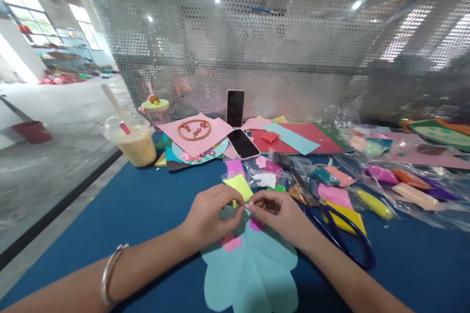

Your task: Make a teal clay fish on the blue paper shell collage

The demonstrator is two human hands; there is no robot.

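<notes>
A light blue paper cut in a petalled shape (251,274) lies on the table below my hands, with fold lines across it. A pink flower-like piece (230,242) and a magenta piece (256,224) rest on its upper part. My left hand (216,215), with a silver bangle on its wrist, pinches thumb and forefinger together. My right hand (275,210) pinches too, its fingertips almost meeting the left ones. Whatever sits between the fingertips is too small to name. Just beyond them lies a yellow clay packet (238,187).
Large blue-handled scissors (340,234) lie by my right forearm. Clay packets (336,195) spread rightward. Phones stand and lie (243,144) at the back, beside pink paper (191,144) with a ring on it. A drink cup (135,142) stands near the left edge.
</notes>
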